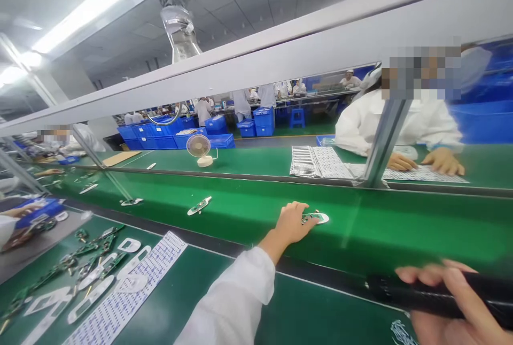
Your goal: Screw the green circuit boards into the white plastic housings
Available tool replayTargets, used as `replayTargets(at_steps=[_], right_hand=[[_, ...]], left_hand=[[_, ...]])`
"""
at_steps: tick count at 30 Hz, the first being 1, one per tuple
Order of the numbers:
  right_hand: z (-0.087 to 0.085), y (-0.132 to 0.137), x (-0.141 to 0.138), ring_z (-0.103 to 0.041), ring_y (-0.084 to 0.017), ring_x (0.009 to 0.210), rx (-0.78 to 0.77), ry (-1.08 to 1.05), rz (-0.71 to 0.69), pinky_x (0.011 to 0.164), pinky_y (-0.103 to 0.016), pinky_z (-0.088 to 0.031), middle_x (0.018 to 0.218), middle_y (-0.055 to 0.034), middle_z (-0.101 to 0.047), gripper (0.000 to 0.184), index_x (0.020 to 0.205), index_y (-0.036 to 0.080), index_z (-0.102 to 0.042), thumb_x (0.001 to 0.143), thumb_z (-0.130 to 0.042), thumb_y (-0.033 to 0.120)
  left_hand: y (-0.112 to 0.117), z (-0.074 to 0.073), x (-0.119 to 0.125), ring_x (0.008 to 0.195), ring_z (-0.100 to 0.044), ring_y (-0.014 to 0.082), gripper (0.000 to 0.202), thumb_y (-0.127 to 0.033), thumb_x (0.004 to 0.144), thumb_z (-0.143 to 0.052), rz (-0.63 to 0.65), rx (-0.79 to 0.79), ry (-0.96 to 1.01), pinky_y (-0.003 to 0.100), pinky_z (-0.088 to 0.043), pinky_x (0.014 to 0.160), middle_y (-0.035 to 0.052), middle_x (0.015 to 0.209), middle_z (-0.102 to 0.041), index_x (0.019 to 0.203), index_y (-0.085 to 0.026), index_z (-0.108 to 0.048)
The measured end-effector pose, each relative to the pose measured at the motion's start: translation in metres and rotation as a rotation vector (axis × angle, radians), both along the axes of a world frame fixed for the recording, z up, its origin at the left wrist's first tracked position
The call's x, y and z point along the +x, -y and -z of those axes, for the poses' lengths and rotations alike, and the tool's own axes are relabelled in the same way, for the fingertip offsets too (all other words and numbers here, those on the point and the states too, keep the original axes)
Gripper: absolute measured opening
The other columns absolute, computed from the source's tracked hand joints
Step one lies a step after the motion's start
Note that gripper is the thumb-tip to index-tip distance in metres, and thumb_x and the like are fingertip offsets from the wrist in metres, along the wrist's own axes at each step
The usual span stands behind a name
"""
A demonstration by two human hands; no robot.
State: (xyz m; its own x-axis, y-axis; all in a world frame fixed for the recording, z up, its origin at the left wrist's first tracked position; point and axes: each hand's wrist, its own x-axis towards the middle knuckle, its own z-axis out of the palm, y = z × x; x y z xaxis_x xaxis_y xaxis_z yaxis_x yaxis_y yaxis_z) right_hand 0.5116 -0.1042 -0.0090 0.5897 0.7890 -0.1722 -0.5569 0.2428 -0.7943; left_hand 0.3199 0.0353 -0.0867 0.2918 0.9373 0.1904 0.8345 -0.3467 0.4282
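My left hand (292, 222), in a white sleeve, reaches out over the green conveyor belt (360, 227). Its fingers rest on a small white-and-green circuit part (316, 218) lying on the belt. My right hand (452, 302) sits at the lower right, fingers wrapped round a black cylindrical tool (404, 292) held roughly level over the bench edge. Another similar part (199, 206) lies further left on the belt.
A sheet of small labels (132, 291) and several white and green parts (92, 270) lie on my bench at left. A person in white (401, 120) works across the belt over label sheets (320, 162). A small fan (199, 150) stands beyond. A grey frame rail (280, 51) crosses overhead.
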Motion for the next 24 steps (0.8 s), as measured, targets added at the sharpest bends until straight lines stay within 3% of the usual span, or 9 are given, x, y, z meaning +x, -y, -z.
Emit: replayTargets(at_steps=[4,6,8,11,14,16,19,22,24], right_hand=[[0.007,-0.004,0.003,-0.044,-0.024,0.067,0.027,0.052,0.027,0.077,-0.067,-0.044,0.074,-0.0033,-0.039,0.018,0.071,0.033,-0.062,0.06,-0.075,0.04],[0.013,-0.008,0.004,-0.042,-0.022,0.063,0.066,0.087,0.043,0.063,-0.055,-0.047,0.069,-0.0013,-0.04,0.024,0.073,0.031,-0.061,0.059,-0.078,0.039],[0.019,-0.01,0.004,-0.044,-0.02,0.06,0.126,0.1,0.041,0.055,-0.044,-0.046,0.063,0.0008,-0.044,0.032,0.078,0.028,-0.061,0.059,-0.079,0.045],[0.026,-0.012,0.003,-0.049,-0.018,0.056,0.222,0.091,0.031,0.052,-0.037,-0.047,0.058,0.0022,-0.053,0.049,0.087,0.023,-0.06,0.063,-0.076,0.063],[0.028,-0.012,0.001,-0.06,-0.018,0.057,0.245,0.088,0.024,0.057,-0.036,-0.052,0.064,0.0026,-0.063,0.056,0.093,0.022,-0.06,0.065,-0.077,0.067],[0.027,-0.012,0.001,-0.066,-0.018,0.06,0.24,0.101,0.031,0.06,-0.035,-0.055,0.069,0.0021,-0.068,0.056,0.095,0.021,-0.06,0.065,-0.079,0.064],[0.022,-0.011,0.005,-0.066,-0.017,0.055,0.244,0.145,0.104,0.057,-0.031,-0.053,0.067,0.002,-0.07,0.055,0.094,0.02,-0.059,0.064,-0.083,0.059],[0.016,-0.009,0.015,-0.059,-0.012,0.047,0.251,0.206,0.189,0.051,-0.026,-0.049,0.057,0.0062,-0.062,0.044,0.089,0.019,-0.058,0.069,-0.083,0.05],[0.013,-0.008,0.022,-0.056,-0.011,0.045,0.249,0.242,0.214,0.048,-0.025,-0.047,0.053,0.0083,-0.056,0.038,0.086,0.019,-0.057,0.072,-0.083,0.044]], left_hand=[[0.009,-0.019,-0.052,0.119,-0.059,0.0267,0.034,-0.043,0.1,-0.05,-0.115,0.043,-0.064,0.042,-0.044,0.104,0.0101,0.125,-0.067,0.122,-0.022,-0.065],[0.017,-0.033,-0.097,0.116,-0.059,0.0276,0.028,-0.035,0.1,-0.047,-0.249,0.046,-0.099,0.044,-0.043,0.102,0.0112,0.119,-0.069,0.113,-0.021,-0.067],[0.025,-0.045,-0.148,0.117,-0.056,0.0321,0.033,-0.031,0.101,-0.039,-0.44,0.05,-0.134,0.05,-0.042,0.1,0.0178,0.119,-0.067,0.111,-0.017,-0.067],[0.035,-0.053,-0.215,0.125,-0.049,0.0424,0.037,-0.032,0.098,-0.037,-0.691,0.016,-0.196,0.06,-0.038,0.097,0.0263,0.123,-0.062,0.109,-0.012,-0.066],[0.038,-0.051,-0.253,0.113,-0.058,0.0432,0.03,-0.038,0.092,-0.05,-0.722,-0.078,-0.254,0.053,-0.044,0.089,0.0226,0.111,-0.067,0.095,-0.015,-0.069],[0.035,-0.051,-0.262,0.105,-0.063,0.0416,0.026,-0.038,0.087,-0.055,-0.697,-0.113,-0.287,0.048,-0.046,0.085,0.0196,0.105,-0.07,0.095,-0.017,-0.068],[0.03,-0.054,-0.253,0.101,-0.065,0.041,0.024,-0.035,0.085,-0.057,-0.655,-0.109,-0.333,0.046,-0.046,0.083,0.0172,0.096,-0.07,0.099,-0.018,-0.065],[0.034,-0.053,-0.216,0.091,-0.066,0.0362,0.025,-0.038,0.083,-0.059,-0.61,-0.024,-0.221,0.043,-0.048,0.08,0.0115,0.089,-0.069,0.101,-0.02,-0.06],[0.052,-0.044,-0.175,0.086,-0.067,0.0305,0.037,-0.041,0.081,-0.064,-0.552,0.013,0.055,0.039,-0.05,0.078,0.0074,0.091,-0.068,0.11,-0.021,-0.055]])
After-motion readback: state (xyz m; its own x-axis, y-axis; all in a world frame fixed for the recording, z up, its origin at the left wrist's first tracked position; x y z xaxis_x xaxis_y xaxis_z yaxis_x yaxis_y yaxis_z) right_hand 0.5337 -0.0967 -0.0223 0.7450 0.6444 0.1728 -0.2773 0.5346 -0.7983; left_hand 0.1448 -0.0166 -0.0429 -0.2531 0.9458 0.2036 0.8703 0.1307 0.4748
